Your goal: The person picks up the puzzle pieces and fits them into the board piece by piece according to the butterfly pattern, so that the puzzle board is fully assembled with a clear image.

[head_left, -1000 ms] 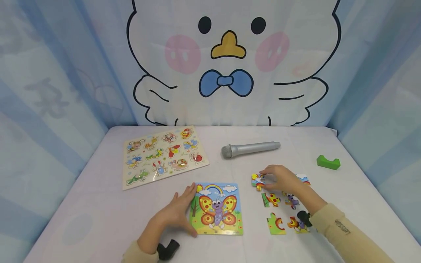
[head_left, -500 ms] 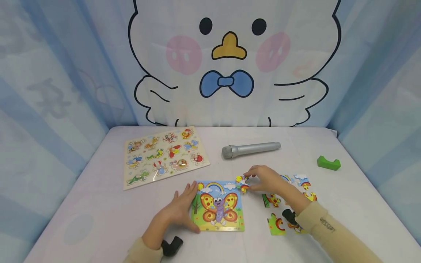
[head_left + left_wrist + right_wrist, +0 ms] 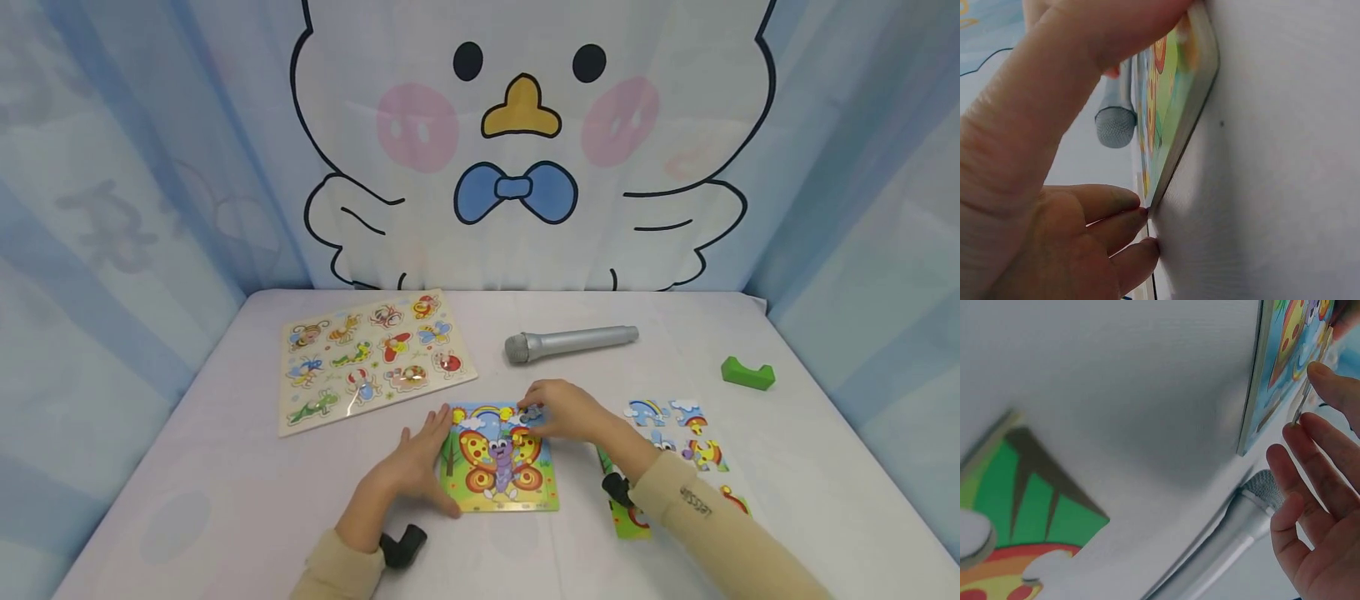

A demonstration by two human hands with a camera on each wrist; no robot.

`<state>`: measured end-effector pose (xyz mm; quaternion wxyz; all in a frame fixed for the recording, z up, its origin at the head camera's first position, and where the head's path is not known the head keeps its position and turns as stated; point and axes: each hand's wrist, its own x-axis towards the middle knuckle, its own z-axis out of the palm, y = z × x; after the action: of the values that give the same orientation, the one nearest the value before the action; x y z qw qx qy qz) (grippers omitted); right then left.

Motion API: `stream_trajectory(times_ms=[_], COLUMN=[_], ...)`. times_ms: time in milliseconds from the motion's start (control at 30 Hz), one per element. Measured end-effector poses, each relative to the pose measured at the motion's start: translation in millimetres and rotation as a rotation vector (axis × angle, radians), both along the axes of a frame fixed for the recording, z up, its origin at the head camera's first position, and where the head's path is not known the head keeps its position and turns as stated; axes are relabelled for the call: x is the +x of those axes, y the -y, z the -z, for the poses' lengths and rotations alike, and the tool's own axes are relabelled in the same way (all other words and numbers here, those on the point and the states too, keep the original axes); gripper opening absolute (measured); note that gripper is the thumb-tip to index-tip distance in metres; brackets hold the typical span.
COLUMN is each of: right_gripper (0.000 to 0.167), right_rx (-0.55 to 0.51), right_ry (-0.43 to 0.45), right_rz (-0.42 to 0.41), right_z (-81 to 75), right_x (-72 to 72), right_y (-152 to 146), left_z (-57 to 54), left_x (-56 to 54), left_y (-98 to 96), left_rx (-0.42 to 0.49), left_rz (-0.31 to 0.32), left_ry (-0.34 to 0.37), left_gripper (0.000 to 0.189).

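Observation:
A square butterfly puzzle board [image 3: 480,493] lies on the table in the head view. My left hand [image 3: 411,465] rests along its left side, fingers and thumb spread; in the left wrist view the fingers [image 3: 1116,219] reach one corner and the thumb the other end. With thumb and fingertips my right hand [image 3: 568,410] pinches a puzzle piece [image 3: 507,414] bearing a sun, over the board's upper part. In the right wrist view that piece shows edge-on [image 3: 1302,403], close over the board's face.
Several loose puzzle pieces [image 3: 686,414] lie to the right, some hidden under the right forearm. Behind are a silver toy microphone [image 3: 573,342] and an insect peg puzzle [image 3: 375,362]. A green block [image 3: 747,374] sits at the far right. A cartoon curtain [image 3: 517,250] backs the table.
My right hand has carried the sun piece leftward from the loose pieces to over the board. The board has slid slightly away and right, with my left hand still at its side.

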<state>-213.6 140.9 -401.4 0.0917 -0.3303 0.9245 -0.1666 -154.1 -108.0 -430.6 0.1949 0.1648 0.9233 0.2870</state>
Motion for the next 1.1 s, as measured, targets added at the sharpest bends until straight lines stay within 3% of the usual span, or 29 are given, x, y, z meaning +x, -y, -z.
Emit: stream_trajectory(times_ms=[533,1100], right_gripper=[0.035,0.038], right_rx=[0.043,0.149], right_ry=[0.046,-0.012], right_rz=[0.010,0.042], right_z=[6.5,10.8], right_x=[-4.6,-3.7], right_y=[47.2,77.3], left_z=[-1.2,2.1], left_x=[-0.2,-1.4], left_y=[2.5,3.6], left_rx=[0.032,0.011], left_rz=[0.003,0.009], left_ry=[-0.001,-0.008], left_gripper=[0.130,0.128])
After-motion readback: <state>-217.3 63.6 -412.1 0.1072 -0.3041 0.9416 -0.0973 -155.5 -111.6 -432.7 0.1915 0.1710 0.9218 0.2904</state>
